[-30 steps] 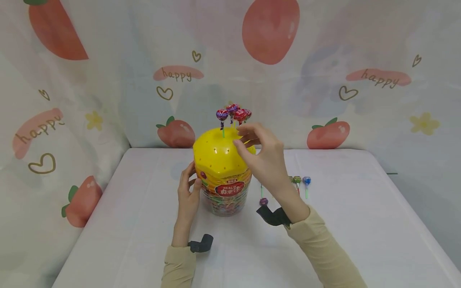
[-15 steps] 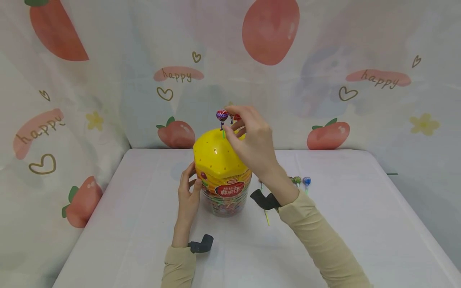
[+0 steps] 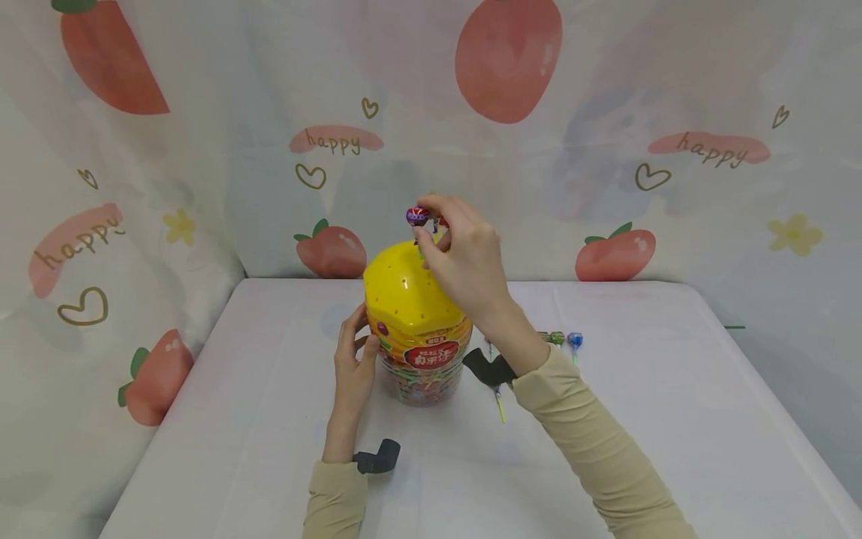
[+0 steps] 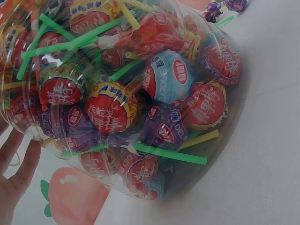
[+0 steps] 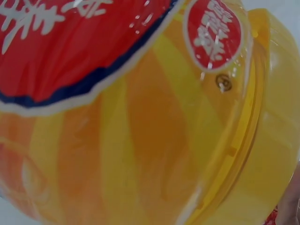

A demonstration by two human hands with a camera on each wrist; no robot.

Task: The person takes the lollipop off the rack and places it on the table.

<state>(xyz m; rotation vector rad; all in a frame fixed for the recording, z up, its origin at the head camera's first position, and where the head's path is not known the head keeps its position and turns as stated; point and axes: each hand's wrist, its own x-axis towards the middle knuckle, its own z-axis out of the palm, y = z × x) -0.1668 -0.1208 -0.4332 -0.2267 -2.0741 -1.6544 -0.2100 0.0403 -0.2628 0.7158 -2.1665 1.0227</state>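
Observation:
A clear jar (image 3: 431, 380) of wrapped lollipops with a yellow dome lid (image 3: 393, 292) stands upright on the white table. My left hand (image 3: 353, 374) holds its left side, thumb towards the front; in the left wrist view, fingers (image 4: 29, 161) lie against the clear wall. My right hand (image 3: 468, 254) is over the lid top, its thumb and forefinger pinching a purple-and-red lollipop (image 3: 417, 216) that stands upright at the lid. Behind the fingers, part of another red lollipop (image 3: 442, 222) shows; the rest are hidden by the hand. Small holes dot the lid.
Several lollipops lie on the table right of the jar, among them a green one (image 3: 557, 338) and a blue one (image 3: 575, 340). A yellow stick (image 3: 500, 408) pokes out below the right wrist's black mount (image 3: 488, 367). A printed cloth backdrop (image 3: 539, 187) stands behind.
My right hand has moved left over the lid, from beside the upright lollipops to the front-left one, and its thumb and forefinger have closed in on it. My left hand stays on the jar.

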